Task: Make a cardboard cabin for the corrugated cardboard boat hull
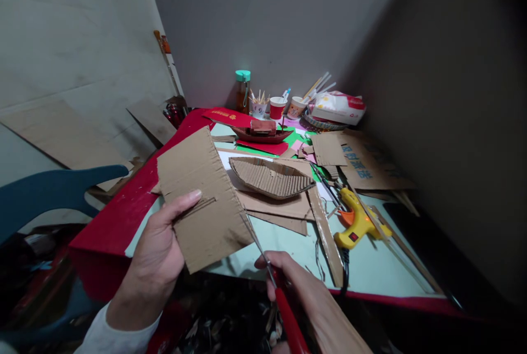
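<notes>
Left hand (158,249) pinches cardboard (201,197), lower centre; right hand (288,277) grips scissors (284,302). Risk: blade near thumb; sheet may flex, cut wanders.

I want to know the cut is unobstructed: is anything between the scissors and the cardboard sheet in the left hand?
Nothing visible. The scissors in the right hand have their blade tip right at the cardboard sheet's right edge; the left hand grips the opposite side.
</notes>
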